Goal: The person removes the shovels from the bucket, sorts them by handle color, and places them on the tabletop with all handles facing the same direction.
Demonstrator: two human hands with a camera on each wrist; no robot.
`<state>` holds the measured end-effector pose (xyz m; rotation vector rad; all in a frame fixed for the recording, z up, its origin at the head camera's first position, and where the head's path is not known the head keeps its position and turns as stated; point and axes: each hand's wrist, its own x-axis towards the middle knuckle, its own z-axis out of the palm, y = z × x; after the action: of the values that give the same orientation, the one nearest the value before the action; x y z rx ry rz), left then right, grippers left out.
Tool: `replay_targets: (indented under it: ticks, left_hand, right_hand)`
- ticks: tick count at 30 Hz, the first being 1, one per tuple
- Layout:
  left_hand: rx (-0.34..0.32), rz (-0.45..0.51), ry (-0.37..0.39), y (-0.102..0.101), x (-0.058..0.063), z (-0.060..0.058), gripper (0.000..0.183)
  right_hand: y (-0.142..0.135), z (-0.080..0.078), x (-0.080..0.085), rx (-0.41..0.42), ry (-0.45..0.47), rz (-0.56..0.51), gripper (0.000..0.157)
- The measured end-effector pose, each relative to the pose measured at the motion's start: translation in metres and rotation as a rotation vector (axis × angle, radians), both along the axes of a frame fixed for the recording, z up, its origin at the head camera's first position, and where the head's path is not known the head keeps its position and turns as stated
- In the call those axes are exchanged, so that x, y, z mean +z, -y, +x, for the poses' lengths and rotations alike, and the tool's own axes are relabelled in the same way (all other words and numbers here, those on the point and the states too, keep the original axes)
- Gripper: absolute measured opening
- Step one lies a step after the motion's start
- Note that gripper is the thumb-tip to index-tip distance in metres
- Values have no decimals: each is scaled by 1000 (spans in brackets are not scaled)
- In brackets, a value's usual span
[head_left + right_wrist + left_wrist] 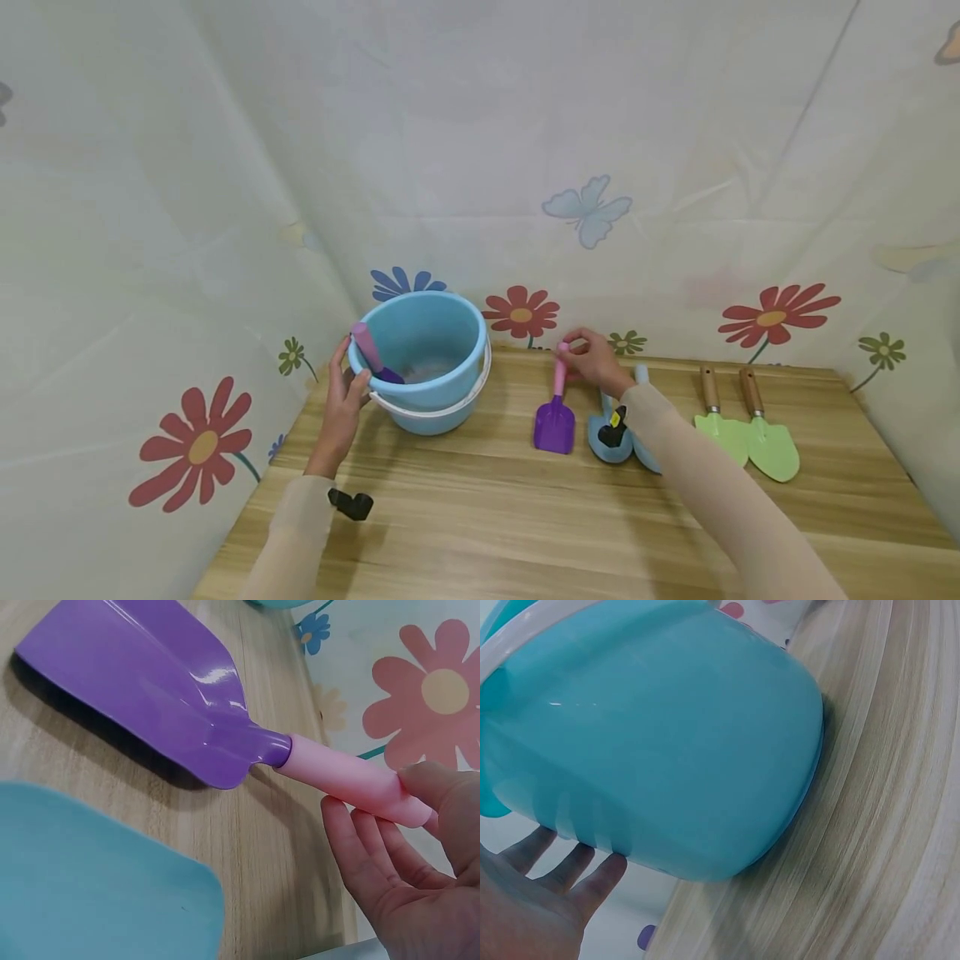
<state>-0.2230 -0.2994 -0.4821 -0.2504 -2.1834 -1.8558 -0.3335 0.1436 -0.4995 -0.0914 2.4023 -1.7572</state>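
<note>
A light blue bucket (423, 404) stands upright on the wooden table, its white handle hanging down the front. Fingertips of my left hand (347, 408) rest against its outer left side, the thumb by the rim; the left wrist view shows those fingers (600, 881) fairly straight on the wall. Inside leans a shovel with a pink handle (367, 346), its purple blade partly hidden. My right hand (592, 360) pinches the pink handle end of a second purple shovel (554, 427) between thumb and fingers. In the right wrist view this purple shovel (150, 690) casts a shadow on the wood.
Two blue shovels (610, 442) lie just right of the purple one, partly under my right forearm. Farther right, two green shovels (772, 450) with wooden handles overlap. A flower-printed curtain (450, 167) borders the table (480, 525) at the back and sides.
</note>
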Motion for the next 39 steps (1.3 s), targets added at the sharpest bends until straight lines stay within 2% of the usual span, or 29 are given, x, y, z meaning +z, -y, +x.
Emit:
replay_targets:
  ticks: [9, 23, 32, 39]
  left_hand:
    - [0, -4, 2, 1, 0, 0, 64]
    - [13, -6, 13, -1, 2, 2, 63]
    - [-4, 10, -23, -2, 3, 2, 63]
    - [-2, 7, -19, -1, 2, 2, 64]
  right_hand:
    - [3, -3, -3, 7, 10, -22, 34]
    - [0, -3, -6, 17, 63, -50, 40]
    - [-2, -1, -8, 48, 83, -77, 41]
    - [-4, -2, -12, 59, 109, -87, 44]
